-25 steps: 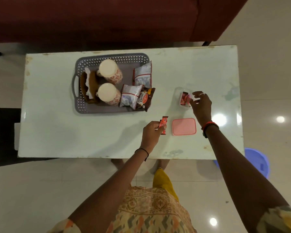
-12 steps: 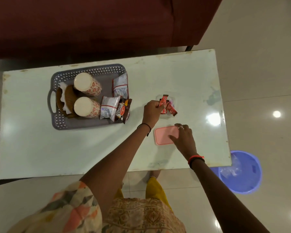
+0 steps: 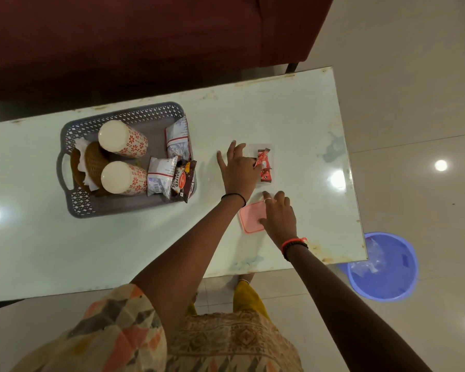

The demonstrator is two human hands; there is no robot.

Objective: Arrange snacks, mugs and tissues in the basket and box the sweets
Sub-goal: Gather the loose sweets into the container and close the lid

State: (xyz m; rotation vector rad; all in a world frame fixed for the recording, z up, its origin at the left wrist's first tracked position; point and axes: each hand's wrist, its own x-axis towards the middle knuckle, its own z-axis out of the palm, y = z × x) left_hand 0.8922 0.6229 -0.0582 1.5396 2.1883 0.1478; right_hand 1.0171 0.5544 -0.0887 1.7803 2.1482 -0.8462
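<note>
L hand (image 3: 238,170) opened beside sweets (image 3: 263,165); white tbl (image 3: 279,116), red sofa (image 3: 145,36), blue bin (image 3: 397,285).

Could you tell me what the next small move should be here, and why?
Probably lift the pink lid and set it on the clear box: the sweets already sit inside, the right hand rests on the lid, and the left hand is at the box.
</note>
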